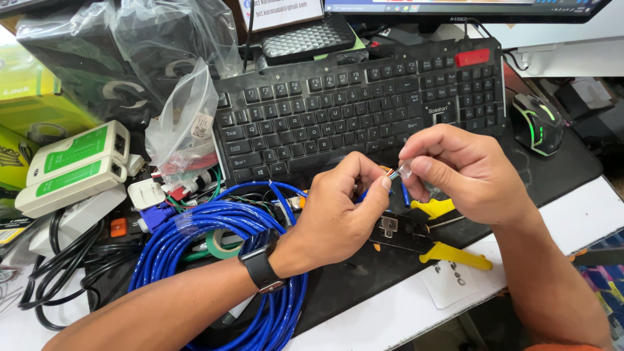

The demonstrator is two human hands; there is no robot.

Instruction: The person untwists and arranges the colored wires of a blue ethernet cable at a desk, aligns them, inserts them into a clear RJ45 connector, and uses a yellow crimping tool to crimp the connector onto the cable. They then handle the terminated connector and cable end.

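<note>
The clear plastic connector (pixel 404 170) sits pinched between thumb and forefinger of the right hand (pixel 461 172), at the leftmost tip of that grip, its open end facing left toward the fanned coloured wire ends (pixel 392 173) of the blue cable (pixel 214 250). Those wire ends poke out just past the fingertips of the left hand (pixel 338 218), whose grip is closed tight on the cable end, so connector and wires meet in the small gap between the two hands; whether the wires are already inside cannot be told. The left wrist wears a black watch (pixel 260 263). Directly beneath the hands, nearer the viewer, a crimping tool (pixel 429 237) with yellow handles lies on the dark mat of the desk (pixel 403 305). To the left the rest of the cable lies in a large coil. Farther away stands a black keyboard (pixel 364 104), with a black mouse (pixel 538 122) lit green at far right. At far left lies a white-and-green cable tester (pixel 75 166), and beside it a clear bag (pixel 182 127) of small parts.
</note>
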